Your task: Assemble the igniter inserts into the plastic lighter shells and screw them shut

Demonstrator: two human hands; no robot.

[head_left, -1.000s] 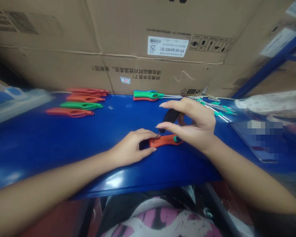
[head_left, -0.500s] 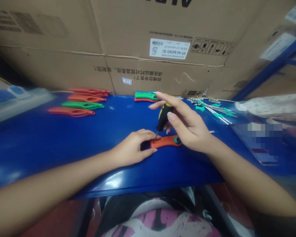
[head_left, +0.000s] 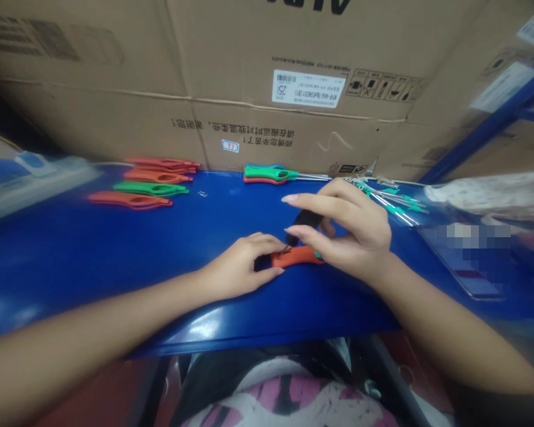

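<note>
An orange long-nosed lighter (head_left: pixel 299 257) lies flat on the blue table, its far right part hidden behind my right hand. My left hand (head_left: pixel 235 268) is closed around the lighter's left end, thumb on the near side and fingers on the far side. In my right hand (head_left: pixel 358 231) is a black-handled screwdriver (head_left: pixel 308 219), tilted so that its handle leans to the right. The screwdriver's thin shaft reaches down to the lighter's left end, beside my left fingertips. A bit of green shows on the lighter next to my right thumb.
Orange and green lighter shells (head_left: pixel 153 188) lie at the back left. Finished-looking lighters (head_left: pixel 269 174) with metal tubes are stacked at the back middle. Metal rods with green parts (head_left: pixel 396 204) and a phone-like flat slab (head_left: pixel 471 276) lie right. A cardboard box (head_left: pixel 231 65) walls the back.
My right hand has lowered and tipped the screwdriver's handle to the right, covering more of the lighter. My left hand keeps its hold in the same place.
</note>
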